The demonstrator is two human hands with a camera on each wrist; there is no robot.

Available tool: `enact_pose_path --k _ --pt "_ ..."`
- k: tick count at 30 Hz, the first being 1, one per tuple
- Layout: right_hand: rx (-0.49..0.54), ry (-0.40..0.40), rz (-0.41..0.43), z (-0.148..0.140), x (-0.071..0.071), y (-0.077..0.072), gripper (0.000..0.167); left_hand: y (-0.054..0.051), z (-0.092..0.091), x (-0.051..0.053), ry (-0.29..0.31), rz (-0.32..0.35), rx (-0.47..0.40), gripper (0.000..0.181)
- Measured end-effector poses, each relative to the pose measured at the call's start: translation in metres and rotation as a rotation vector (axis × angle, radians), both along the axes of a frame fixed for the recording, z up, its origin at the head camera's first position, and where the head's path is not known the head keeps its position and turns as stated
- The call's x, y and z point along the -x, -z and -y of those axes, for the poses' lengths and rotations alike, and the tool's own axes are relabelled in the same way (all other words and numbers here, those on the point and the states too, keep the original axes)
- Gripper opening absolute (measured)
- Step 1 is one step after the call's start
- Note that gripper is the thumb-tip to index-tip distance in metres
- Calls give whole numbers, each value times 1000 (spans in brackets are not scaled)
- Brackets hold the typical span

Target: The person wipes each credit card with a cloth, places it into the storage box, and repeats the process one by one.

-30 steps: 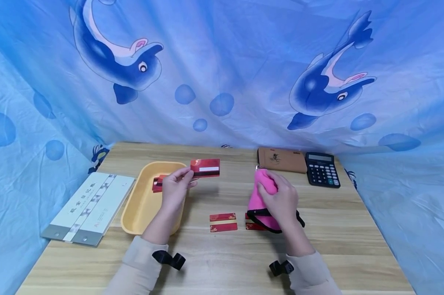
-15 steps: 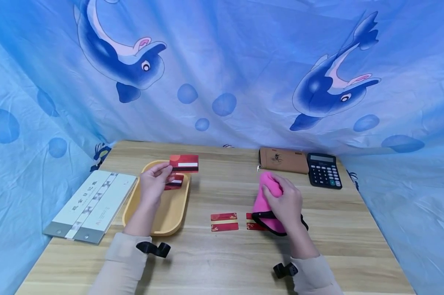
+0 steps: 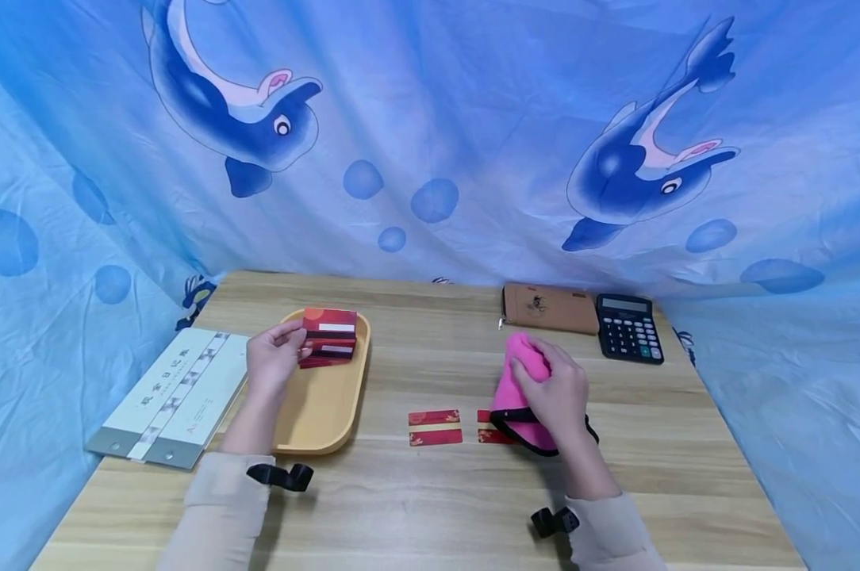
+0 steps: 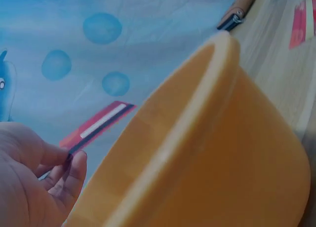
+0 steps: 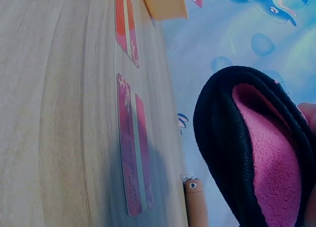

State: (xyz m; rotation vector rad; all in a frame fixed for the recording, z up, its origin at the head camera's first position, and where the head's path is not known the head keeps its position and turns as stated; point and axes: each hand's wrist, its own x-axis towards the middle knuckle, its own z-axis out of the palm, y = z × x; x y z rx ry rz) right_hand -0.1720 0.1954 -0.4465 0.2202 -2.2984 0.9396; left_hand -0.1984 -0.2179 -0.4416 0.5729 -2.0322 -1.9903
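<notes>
My left hand [image 3: 273,361] pinches a red bank card [image 3: 328,319] by its left edge, the side with the white strip and black stripe showing. It holds the card over the back of a yellow plastic tray [image 3: 319,412], where more red cards [image 3: 330,349] lie; how many is unclear. In the left wrist view, thumb and fingers grip one end of the card [image 4: 98,126]. My right hand [image 3: 560,388] grips a folded pink fleecy cloth [image 3: 508,387] with black edging. The cloth partly covers one red card [image 5: 133,153] on the table in the head view.
Another red card with a pale gold band [image 3: 435,437] lies mid-table. A brown zip wallet [image 3: 551,309] and a black calculator [image 3: 628,331] stand at the back right. Left of the tray lies a pale ledger book [image 3: 176,392]. A blue dolphin-print curtain [image 3: 430,143] encloses the table.
My left hand has moved left with the red card, from beside the tray to over its back part. My right hand stays nearly in place with the pink cloth.
</notes>
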Motion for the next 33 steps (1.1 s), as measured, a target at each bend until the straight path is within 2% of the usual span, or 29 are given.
enact_pose_path --k 5,9,16,20,27,33 --pt "-3 -5 -3 0 -1 1 42 9 3 1 66 48 152 40" --pt "-3 -4 8 0 -2 2 43 16 4 2 114 51 232 42" --pt "-3 -7 2 0 -1 1 42 21 4 3 114 64 327 31" --pt "-7 -7 -1 1 -1 1 42 23 4 3 114 93 409 33" --pt "-6 -3 25 0 -2 3 43 24 5 4 152 174 508 49" --pt "-6 -1 30 -2 -2 3 43 24 7 5 219 255 552 71"
